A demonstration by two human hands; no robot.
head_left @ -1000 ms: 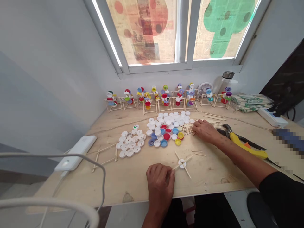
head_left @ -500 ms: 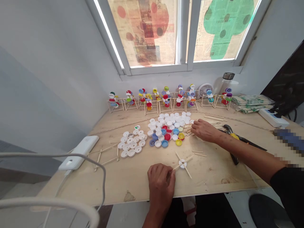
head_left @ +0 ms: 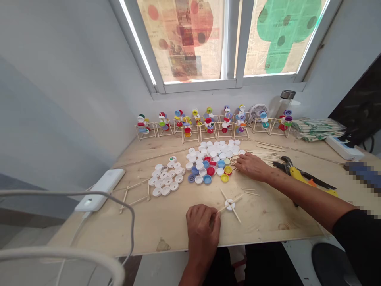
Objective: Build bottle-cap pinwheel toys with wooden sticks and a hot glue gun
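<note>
I'm watching from afar, scanning left to right: white bottle caps (head_left: 166, 180) lie clustered on a plywood board (head_left: 178, 234). The left hand (head_left: 203, 226) has its fingers (head_left: 205, 211) curled closed on a wooden stick (head_left: 223, 209), which crosses a white cap (head_left: 227, 204). The right hand (head_left: 253, 167) lies half-open, fingertips (head_left: 239, 167) on loose sticks (head_left: 262, 155), just left of yellow-handled pliers (head_left: 296, 173).

The right hand (head_left: 252, 167) has slid lower across the loose wooden sticks (head_left: 262, 157)
</note>
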